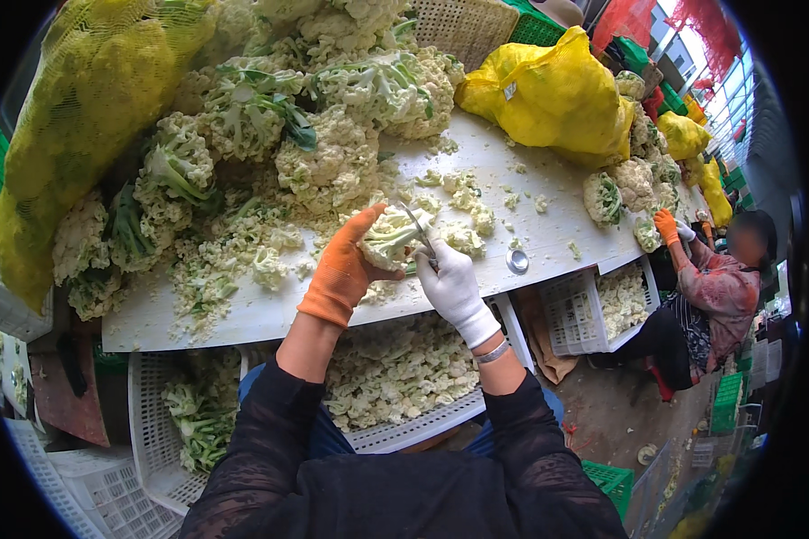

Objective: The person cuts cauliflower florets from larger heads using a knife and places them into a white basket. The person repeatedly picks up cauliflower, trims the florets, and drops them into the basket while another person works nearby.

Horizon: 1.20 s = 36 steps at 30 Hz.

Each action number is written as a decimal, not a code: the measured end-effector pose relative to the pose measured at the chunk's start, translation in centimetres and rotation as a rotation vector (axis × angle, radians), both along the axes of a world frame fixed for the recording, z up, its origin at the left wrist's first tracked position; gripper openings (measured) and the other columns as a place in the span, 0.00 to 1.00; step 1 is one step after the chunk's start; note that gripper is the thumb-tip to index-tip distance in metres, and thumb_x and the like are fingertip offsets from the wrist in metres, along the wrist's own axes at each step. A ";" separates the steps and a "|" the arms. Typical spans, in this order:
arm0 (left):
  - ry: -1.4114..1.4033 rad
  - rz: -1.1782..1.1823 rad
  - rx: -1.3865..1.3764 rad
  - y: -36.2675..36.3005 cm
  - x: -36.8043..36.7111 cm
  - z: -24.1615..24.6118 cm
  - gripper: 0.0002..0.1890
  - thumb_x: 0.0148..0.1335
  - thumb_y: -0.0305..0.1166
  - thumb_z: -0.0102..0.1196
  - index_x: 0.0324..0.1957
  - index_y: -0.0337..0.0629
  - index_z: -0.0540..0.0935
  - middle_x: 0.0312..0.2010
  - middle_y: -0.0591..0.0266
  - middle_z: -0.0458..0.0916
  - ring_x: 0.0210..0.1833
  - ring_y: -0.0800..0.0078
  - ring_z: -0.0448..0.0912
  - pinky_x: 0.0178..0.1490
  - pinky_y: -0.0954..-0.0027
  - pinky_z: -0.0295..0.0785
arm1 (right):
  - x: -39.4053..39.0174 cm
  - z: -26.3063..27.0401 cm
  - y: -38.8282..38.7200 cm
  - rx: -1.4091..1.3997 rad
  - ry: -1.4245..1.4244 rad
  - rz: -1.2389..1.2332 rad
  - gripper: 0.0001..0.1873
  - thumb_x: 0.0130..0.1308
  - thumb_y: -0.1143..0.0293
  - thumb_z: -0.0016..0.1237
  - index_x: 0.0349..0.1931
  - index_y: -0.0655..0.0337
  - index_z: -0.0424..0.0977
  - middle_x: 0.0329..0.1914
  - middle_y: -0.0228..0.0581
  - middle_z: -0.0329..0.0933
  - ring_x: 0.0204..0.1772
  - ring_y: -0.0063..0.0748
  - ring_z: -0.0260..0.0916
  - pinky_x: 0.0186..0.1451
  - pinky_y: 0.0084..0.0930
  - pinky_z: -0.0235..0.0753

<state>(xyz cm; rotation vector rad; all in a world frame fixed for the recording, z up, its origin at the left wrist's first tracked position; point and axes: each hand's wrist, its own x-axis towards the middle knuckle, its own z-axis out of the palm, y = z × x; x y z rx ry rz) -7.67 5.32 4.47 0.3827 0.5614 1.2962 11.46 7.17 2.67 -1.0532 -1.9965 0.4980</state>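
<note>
My left hand, in an orange glove, grips a piece of cauliflower with its pale stalk side showing. In a white glove, my right hand is closed around a small knife. The blade lies against or just over the cauliflower's right side; whether it is cutting in, I cannot tell. Both hands are above the near edge of a white tabletop. Loose florets are scattered just beyond them. Below my forearms a white crate holds many cut florets.
Whole cauliflower heads are heaped at the far left, beside a yellow mesh sack. Another yellow sack rests at the far right. A round metal lid-like object lies near the edge. A white crate with stalks stands left. A co-worker sits right.
</note>
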 end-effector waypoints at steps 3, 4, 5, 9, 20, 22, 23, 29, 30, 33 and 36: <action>0.165 0.129 -0.004 -0.2 1.5 -1.6 0.22 0.70 0.43 0.56 0.60 0.42 0.75 0.46 0.59 0.82 0.40 0.63 0.83 0.29 0.60 0.79 | 0.6 0.8 -0.4 0.188 -0.155 -0.005 0.21 0.63 0.78 0.53 0.59 0.66 0.74 0.33 0.49 0.82 0.32 0.47 0.82 0.36 0.35 0.80; 0.216 0.218 -0.056 -0.2 2.2 -1.7 0.19 0.71 0.43 0.56 0.56 0.42 0.76 0.44 0.61 0.82 0.37 0.67 0.82 0.26 0.64 0.76 | 0.5 1.1 -0.8 0.248 -0.194 -0.007 0.22 0.63 0.79 0.53 0.59 0.66 0.74 0.33 0.48 0.81 0.33 0.49 0.81 0.36 0.36 0.80; 0.236 0.263 -0.082 -0.2 2.4 -1.9 0.19 0.71 0.43 0.56 0.56 0.42 0.76 0.43 0.62 0.82 0.37 0.68 0.82 0.26 0.65 0.76 | 0.4 1.3 -1.1 0.275 -0.237 -0.014 0.23 0.61 0.79 0.53 0.58 0.65 0.74 0.33 0.47 0.80 0.33 0.47 0.80 0.35 0.36 0.79; 0.278 0.432 -0.169 -0.4 3.1 -1.5 0.15 0.68 0.39 0.59 0.50 0.41 0.78 0.37 0.65 0.80 0.29 0.75 0.78 0.22 0.67 0.74 | 0.4 0.9 -2.0 0.343 -0.349 -0.054 0.24 0.56 0.79 0.53 0.57 0.65 0.75 0.28 0.41 0.75 0.31 0.41 0.78 0.32 0.35 0.77; 0.417 0.516 -0.188 -0.5 3.5 -0.4 0.11 0.70 0.37 0.57 0.46 0.40 0.78 0.27 0.68 0.76 0.20 0.82 0.69 0.17 0.75 0.61 | 0.4 0.8 -0.7 0.402 -0.378 0.033 0.18 0.57 0.78 0.53 0.51 0.63 0.76 0.24 0.38 0.72 0.27 0.40 0.76 0.28 0.34 0.75; 0.435 0.530 -0.185 -0.5 3.5 -0.4 0.11 0.70 0.37 0.57 0.45 0.40 0.79 0.27 0.68 0.76 0.19 0.82 0.68 0.17 0.76 0.61 | 0.3 0.8 -0.7 0.402 -0.380 0.025 0.19 0.56 0.79 0.53 0.51 0.64 0.76 0.24 0.39 0.72 0.27 0.41 0.75 0.29 0.35 0.75; 0.443 0.537 -0.183 -0.5 3.4 -0.4 0.11 0.70 0.37 0.57 0.45 0.40 0.79 0.26 0.68 0.76 0.18 0.82 0.67 0.17 0.76 0.60 | 0.2 0.6 -0.8 0.394 -0.384 0.016 0.20 0.55 0.80 0.53 0.51 0.65 0.76 0.24 0.40 0.73 0.27 0.43 0.75 0.29 0.36 0.75; 0.426 0.526 -0.200 -0.9 3.2 0.1 0.12 0.69 0.37 0.58 0.45 0.39 0.79 0.24 0.69 0.75 0.15 0.83 0.64 0.17 0.76 0.58 | 0.8 -0.2 0.6 0.424 -0.371 -0.019 0.16 0.56 0.81 0.53 0.47 0.64 0.76 0.26 0.43 0.76 0.29 0.45 0.77 0.30 0.35 0.76; 0.431 0.524 -0.199 -0.9 3.2 0.1 0.12 0.69 0.37 0.58 0.44 0.39 0.79 0.24 0.69 0.75 0.15 0.84 0.64 0.17 0.77 0.58 | 0.9 -0.5 1.1 0.428 -0.363 -0.020 0.16 0.57 0.81 0.53 0.47 0.63 0.77 0.27 0.44 0.78 0.29 0.45 0.78 0.31 0.35 0.77; 0.429 0.507 -0.180 -0.9 3.2 -0.1 0.12 0.68 0.38 0.59 0.45 0.40 0.79 0.26 0.69 0.76 0.16 0.83 0.66 0.17 0.76 0.58 | 1.2 -1.9 1.7 0.218 -0.370 -0.042 0.13 0.60 0.79 0.52 0.45 0.58 0.78 0.29 0.49 0.81 0.32 0.46 0.81 0.33 0.37 0.78; 0.456 0.410 -0.140 -1.5 1.8 -0.1 0.14 0.68 0.41 0.59 0.49 0.45 0.79 0.34 0.67 0.80 0.25 0.78 0.75 0.23 0.73 0.66 | 4.9 -4.0 3.5 -0.218 -0.452 -0.261 0.11 0.67 0.69 0.49 0.47 0.55 0.77 0.28 0.51 0.81 0.35 0.55 0.81 0.40 0.47 0.79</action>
